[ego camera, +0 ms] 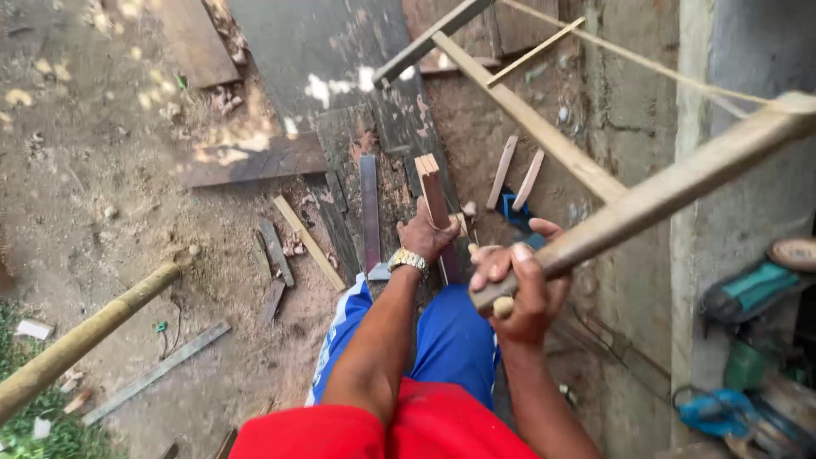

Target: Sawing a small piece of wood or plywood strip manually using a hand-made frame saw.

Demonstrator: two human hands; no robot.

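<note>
Below, the left hand [425, 235] clenches a short wooden block [433, 189] rising above its fingers; the right hand [520, 289] grips a long pole [663, 195].

The left hand [425, 234] gripped a short reddish wooden block [432, 189], holding it upright over a dark weathered board [374, 127] on the dirt ground [93, 195]. A metal watch [409, 259] circled that wrist. The right hand [523, 285] closed its fingers [491, 265] around the lower end of a long wooden pole [671, 191], which slanted up toward the right. A flat metal bar [370, 208] lay on the board just beside the left hand. A bamboo pole [81, 340] lay at lower left, and power tools [752, 340] rested at far right.
</note>
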